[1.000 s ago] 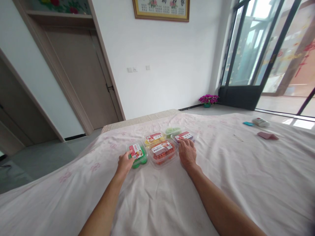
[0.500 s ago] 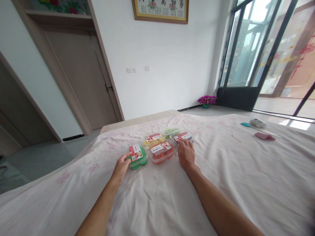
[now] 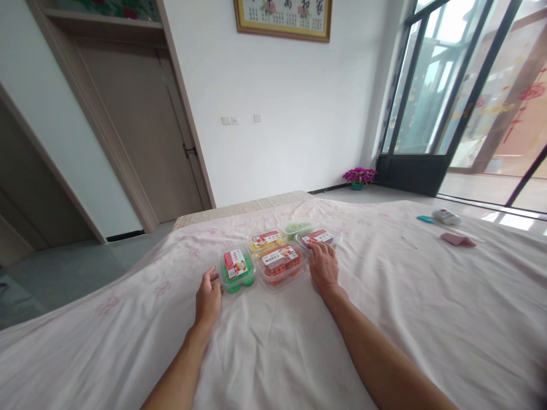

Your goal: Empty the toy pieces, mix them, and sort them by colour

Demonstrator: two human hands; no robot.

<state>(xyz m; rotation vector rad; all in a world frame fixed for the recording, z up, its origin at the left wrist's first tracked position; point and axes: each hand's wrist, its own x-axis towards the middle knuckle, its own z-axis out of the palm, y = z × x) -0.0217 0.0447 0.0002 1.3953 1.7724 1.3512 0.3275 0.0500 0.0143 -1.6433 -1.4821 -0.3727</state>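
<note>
Head view: left of the clear red-filled plastic box [image 3: 282, 267] sat the clear green-filled plastic box [image 3: 237, 269], left hand [image 3: 209, 297] alongside, fingers parted; rightward, the right hand [image 3: 323, 266] touched the clear purple-filled plastic box [image 3: 317, 237], grip unclear!

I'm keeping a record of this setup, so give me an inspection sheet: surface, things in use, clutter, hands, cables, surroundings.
Surface: wrinkled, flowered cloth.
Things in use: green container, red container, yellow container, pale-green container and purple container, grouped together.
Clutter: pink item, white packet, blue item, thin stick, off right.
Hands: left hand beside green container, contact unclear; right hand touching purple container.
Cables: nothing seen.
Surroundings: door, framed picture, potted flowers.
</note>
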